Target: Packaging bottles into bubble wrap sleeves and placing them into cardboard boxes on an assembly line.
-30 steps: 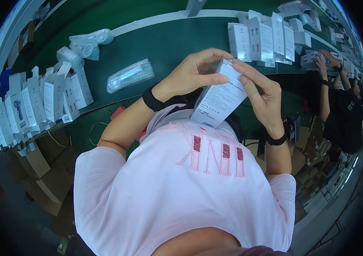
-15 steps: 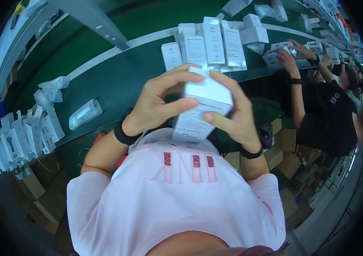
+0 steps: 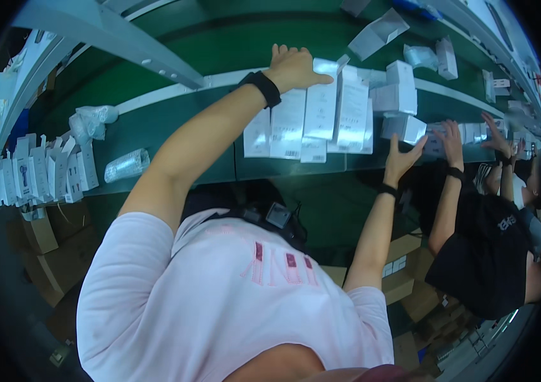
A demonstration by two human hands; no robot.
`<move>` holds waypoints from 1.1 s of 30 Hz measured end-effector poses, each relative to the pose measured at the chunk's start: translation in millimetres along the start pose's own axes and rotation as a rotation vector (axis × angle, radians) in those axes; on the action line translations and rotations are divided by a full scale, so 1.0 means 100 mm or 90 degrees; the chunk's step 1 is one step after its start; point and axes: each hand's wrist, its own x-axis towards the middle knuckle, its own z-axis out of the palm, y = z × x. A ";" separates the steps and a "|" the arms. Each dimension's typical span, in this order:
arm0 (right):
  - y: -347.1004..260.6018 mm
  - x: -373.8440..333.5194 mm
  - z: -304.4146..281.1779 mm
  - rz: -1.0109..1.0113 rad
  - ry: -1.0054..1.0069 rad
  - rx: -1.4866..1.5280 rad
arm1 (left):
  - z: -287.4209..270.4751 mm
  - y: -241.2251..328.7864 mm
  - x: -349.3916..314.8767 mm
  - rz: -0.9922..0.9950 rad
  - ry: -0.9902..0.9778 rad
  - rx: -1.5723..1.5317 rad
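Left hand (image 3: 293,67) lies flat, fingers spread, atop the white boxes (image 3: 321,121) on the green desk (image 3: 175,127); right hand (image 3: 404,156), fingers open, touches a small box (image 3: 404,127).

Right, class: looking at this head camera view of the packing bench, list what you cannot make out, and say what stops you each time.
- Left hand: its palm and whatever lies under it are hidden by the hand's own back.
- Right hand: whether it touches the small white box is unclear.
- Flat white boxes: print too small to read.
- Cardboard cartons: contents hidden in shadow under the green bench.
- Co-worker's hand: its grip is blurred near the rim.
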 end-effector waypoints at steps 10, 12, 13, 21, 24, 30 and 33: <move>-1.66 0.66 0.18 -0.086 -0.098 0.205 | -0.36 0.56 0.39 0.114 0.112 -0.374; -1.81 1.10 0.80 -0.151 -0.203 0.156 | -0.25 0.55 -0.11 0.165 0.234 -0.417; -1.63 1.31 1.22 -0.273 -0.197 0.028 | -0.13 0.49 -0.32 0.128 0.206 -0.467; -2.09 1.11 0.99 -0.356 -0.167 -0.248 | -0.19 -0.19 -1.69 -0.004 0.230 -0.560; -2.79 0.41 0.17 -0.460 -0.078 -0.119 | -0.30 -0.29 -1.69 0.059 0.356 -0.357; -3.40 -0.44 -0.14 -0.684 -0.274 0.111 | -0.74 -0.81 -1.88 0.269 0.516 -0.203; -3.64 -0.79 -0.19 -0.579 -0.354 0.309 | -0.72 -1.06 -2.49 0.147 0.354 -0.378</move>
